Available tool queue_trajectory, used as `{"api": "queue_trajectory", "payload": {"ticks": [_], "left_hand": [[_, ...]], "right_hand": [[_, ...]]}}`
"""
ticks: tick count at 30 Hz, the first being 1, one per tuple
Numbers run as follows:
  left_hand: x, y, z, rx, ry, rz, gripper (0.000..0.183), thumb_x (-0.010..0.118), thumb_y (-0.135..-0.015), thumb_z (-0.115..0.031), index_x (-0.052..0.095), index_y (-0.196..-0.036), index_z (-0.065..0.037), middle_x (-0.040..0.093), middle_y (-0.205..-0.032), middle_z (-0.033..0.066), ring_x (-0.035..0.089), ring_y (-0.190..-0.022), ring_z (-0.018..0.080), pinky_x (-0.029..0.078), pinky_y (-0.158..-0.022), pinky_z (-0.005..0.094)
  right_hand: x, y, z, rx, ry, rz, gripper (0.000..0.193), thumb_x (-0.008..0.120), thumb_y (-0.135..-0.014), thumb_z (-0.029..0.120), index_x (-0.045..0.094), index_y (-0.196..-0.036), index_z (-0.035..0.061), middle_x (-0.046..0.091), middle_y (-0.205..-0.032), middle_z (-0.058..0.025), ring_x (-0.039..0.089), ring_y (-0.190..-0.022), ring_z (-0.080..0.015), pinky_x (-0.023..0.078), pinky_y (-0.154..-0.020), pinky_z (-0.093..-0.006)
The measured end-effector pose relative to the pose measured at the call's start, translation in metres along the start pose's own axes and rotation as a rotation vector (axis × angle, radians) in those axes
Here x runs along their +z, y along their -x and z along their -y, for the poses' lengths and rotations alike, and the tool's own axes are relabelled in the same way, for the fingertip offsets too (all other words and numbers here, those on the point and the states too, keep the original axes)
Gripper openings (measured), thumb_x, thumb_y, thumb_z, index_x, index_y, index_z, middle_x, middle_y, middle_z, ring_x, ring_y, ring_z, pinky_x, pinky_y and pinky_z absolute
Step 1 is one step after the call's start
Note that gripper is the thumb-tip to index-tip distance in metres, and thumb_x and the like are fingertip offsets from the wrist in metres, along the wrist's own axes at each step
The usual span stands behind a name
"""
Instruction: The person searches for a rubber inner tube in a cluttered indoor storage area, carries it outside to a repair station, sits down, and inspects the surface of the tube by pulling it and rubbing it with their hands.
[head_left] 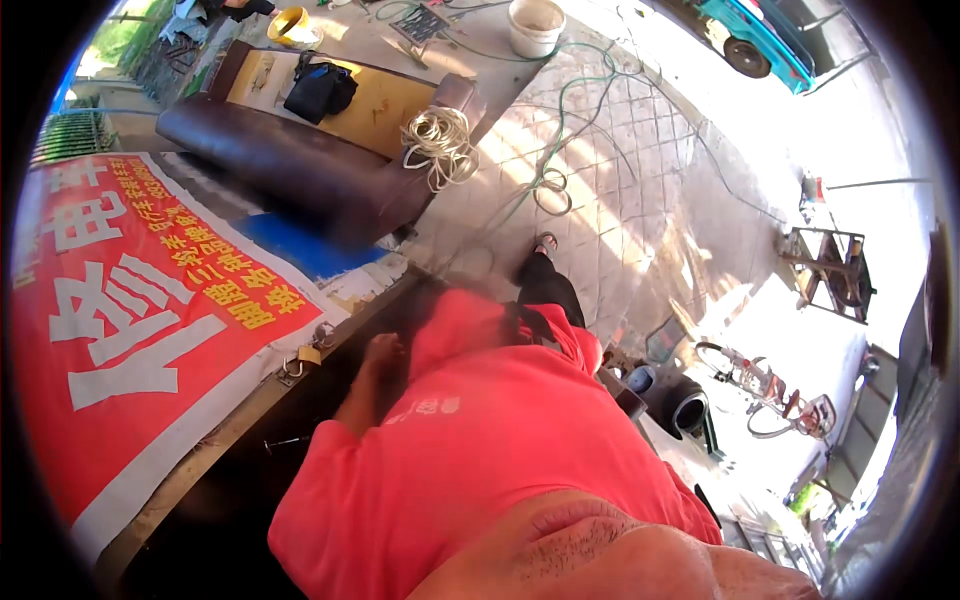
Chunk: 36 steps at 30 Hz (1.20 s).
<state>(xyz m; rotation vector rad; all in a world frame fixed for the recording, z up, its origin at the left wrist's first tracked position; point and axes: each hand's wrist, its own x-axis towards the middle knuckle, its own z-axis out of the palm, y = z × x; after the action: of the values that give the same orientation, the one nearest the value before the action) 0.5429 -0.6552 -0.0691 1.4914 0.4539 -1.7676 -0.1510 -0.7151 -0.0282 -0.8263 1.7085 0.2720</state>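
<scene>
My left hand (384,349) is over a dark opening beside a wooden edge (190,462), at the end of my bare forearm. Its fingers look curled in, and anything inside them is too dim and small to make out. Left of that hand, a brass padlock (309,355) hangs at the edge. A thin metal piece (287,442) shows in the dark space below it. Beyond the edge lies a red banner (235,385) with white and yellow lettering, with a blue patch (300,243) at its far side. My right hand is out of sight.
A brown padded seat (270,150) carries a black bag (320,88) and a coil of pale cord (440,148). Green hose (560,120) winds over the paved floor. A white bucket (537,27), a metal frame (828,270) and a bicycle (765,388) stand farther off.
</scene>
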Motion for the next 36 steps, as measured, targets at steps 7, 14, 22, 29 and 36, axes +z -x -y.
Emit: {"api": "queue_trajectory", "payload": {"ticks": [7,14,22,29,36], "left_hand": [[-0.016,-0.112,-0.015,0.528,-0.942,-0.03,0.018,0.06,-0.099,-0.025,0.055,-0.111,-0.012,0.061,-0.08,0.0062,0.059,-0.06,0.0191,0.046,-0.048,0.0319],[0.12,-0.104,-0.091,0.238,-0.67,-0.126,0.019,0.062,-0.097,-0.026,0.057,-0.11,-0.012,0.063,-0.085,0.0064,0.064,-0.066,0.0209,0.049,-0.053,0.0328],[0.21,-0.116,-0.174,0.098,-0.251,-0.361,0.019,0.062,-0.096,-0.031,0.06,-0.106,-0.014,0.062,-0.08,0.0027,0.063,-0.065,0.0188,0.05,-0.059,0.0361],[0.227,-0.149,-0.267,-0.048,-0.413,-0.414,0.024,0.06,-0.098,-0.034,0.06,-0.106,-0.011,0.062,-0.085,0.0039,0.065,-0.068,0.0182,0.051,-0.058,0.0348],[0.241,-0.241,-0.398,0.101,-0.11,-0.379,0.029,0.062,-0.095,-0.034,0.056,-0.117,-0.015,0.063,-0.094,0.005,0.067,-0.075,0.021,0.049,-0.06,0.0362]], "right_hand": [[-0.147,-0.102,0.196,-0.173,-0.038,-0.05,0.028,0.078,-0.08,0.018,0.072,-0.104,0.004,0.072,-0.091,-0.0069,0.065,-0.08,-0.0166,0.053,-0.068,-0.0364],[-0.25,-0.17,0.308,-0.3,-0.323,0.035,0.029,0.075,-0.086,0.018,0.068,-0.111,0.0063,0.071,-0.095,-0.0051,0.068,-0.083,-0.0185,0.056,-0.071,-0.0374],[-0.218,-0.26,0.4,-0.062,-0.302,0.166,0.025,0.072,-0.081,0.005,0.07,-0.106,0.0027,0.071,-0.091,-0.009,0.068,-0.079,-0.02,0.056,-0.068,-0.0354],[-0.224,-0.307,0.539,-0.123,0.136,0.078,0.029,0.077,-0.08,0.018,0.071,-0.106,0.005,0.072,-0.091,-0.0078,0.068,-0.08,-0.0179,0.054,-0.069,-0.0352],[-0.265,-0.377,0.619,-0.151,-0.316,0.159,0.041,0.076,-0.081,0.018,0.066,-0.118,0.0041,0.071,-0.102,-0.0073,0.068,-0.087,-0.0203,0.054,-0.074,-0.0358]]}}
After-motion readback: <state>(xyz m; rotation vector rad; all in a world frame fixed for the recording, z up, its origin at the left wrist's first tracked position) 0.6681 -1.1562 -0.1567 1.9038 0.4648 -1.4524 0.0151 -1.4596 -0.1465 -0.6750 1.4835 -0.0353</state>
